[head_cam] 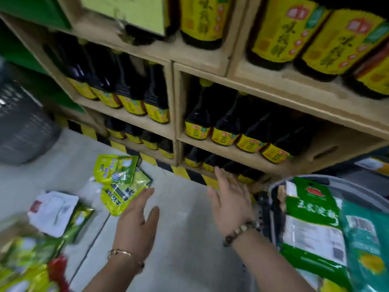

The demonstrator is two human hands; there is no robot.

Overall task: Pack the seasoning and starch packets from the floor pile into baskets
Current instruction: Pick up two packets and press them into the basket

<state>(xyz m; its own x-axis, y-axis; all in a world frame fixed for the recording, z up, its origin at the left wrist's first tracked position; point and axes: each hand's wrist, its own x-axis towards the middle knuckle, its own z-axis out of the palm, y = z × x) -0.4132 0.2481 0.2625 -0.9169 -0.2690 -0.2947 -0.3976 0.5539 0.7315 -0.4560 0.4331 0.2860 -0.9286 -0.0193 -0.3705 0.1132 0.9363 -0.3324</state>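
Yellow-green seasoning packets point(117, 175) lie in a loose pile on the grey floor, with a white packet point(52, 211) and more green ones point(27, 260) at the lower left. My left hand point(136, 220) hovers open just right of the pile, fingertips close to a yellow packet. My right hand point(229, 199) is open too, palm down, between the pile and a grey basket point(357, 184) at the right. That basket holds green-and-white starch packets point(311, 220) standing on end. Neither hand holds anything.
A wooden shelf unit point(174, 131) full of dark sauce bottles point(223, 127) with yellow labels rises straight ahead. A yellow-black striped strip point(185, 171) runs along its base. A dark grey basket point(23, 127) stands at the left. Bare floor point(185, 228) lies between my hands.
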